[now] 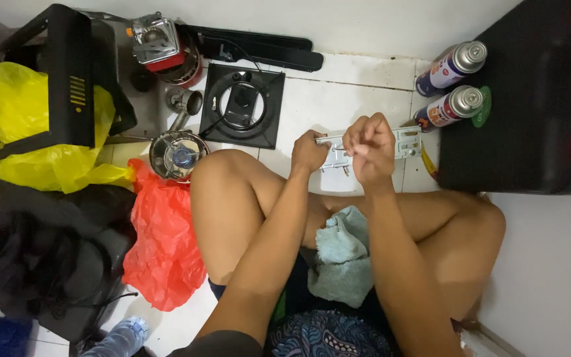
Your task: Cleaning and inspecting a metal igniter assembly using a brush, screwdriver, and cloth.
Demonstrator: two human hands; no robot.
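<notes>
We are looking down from the left edge inward: a yellow plastic bag (31,142) is bulging around a black metal frame (61,79), and below it a heap of dark cloth (41,258) is lying on the floor; just right of that a red plastic bag (163,244) is crumpling against our bent knee; above it a small round burner head (178,155) is sitting on the tiles, with a red and silver camping stove (163,49) behind it and a square black burner plate (242,106) resting flat beside them; moving to the middle, our left hand (308,151) is closing its fingers on the left end of a pale metal bracket (404,142), which is being held just above the white floor tiles (338,86) in front of our crossed legs; our right hand (368,149) is curling over the bracket's middle, fingertips pinched together, though we cannot quite tell whether they are gripping the bracket itself or some small part on it; a pale green towel (342,254) is lying in our lap; further right two gas canisters (451,86) are lying on their sides, touching a large black case (536,99) that is filling the right corner.
</notes>
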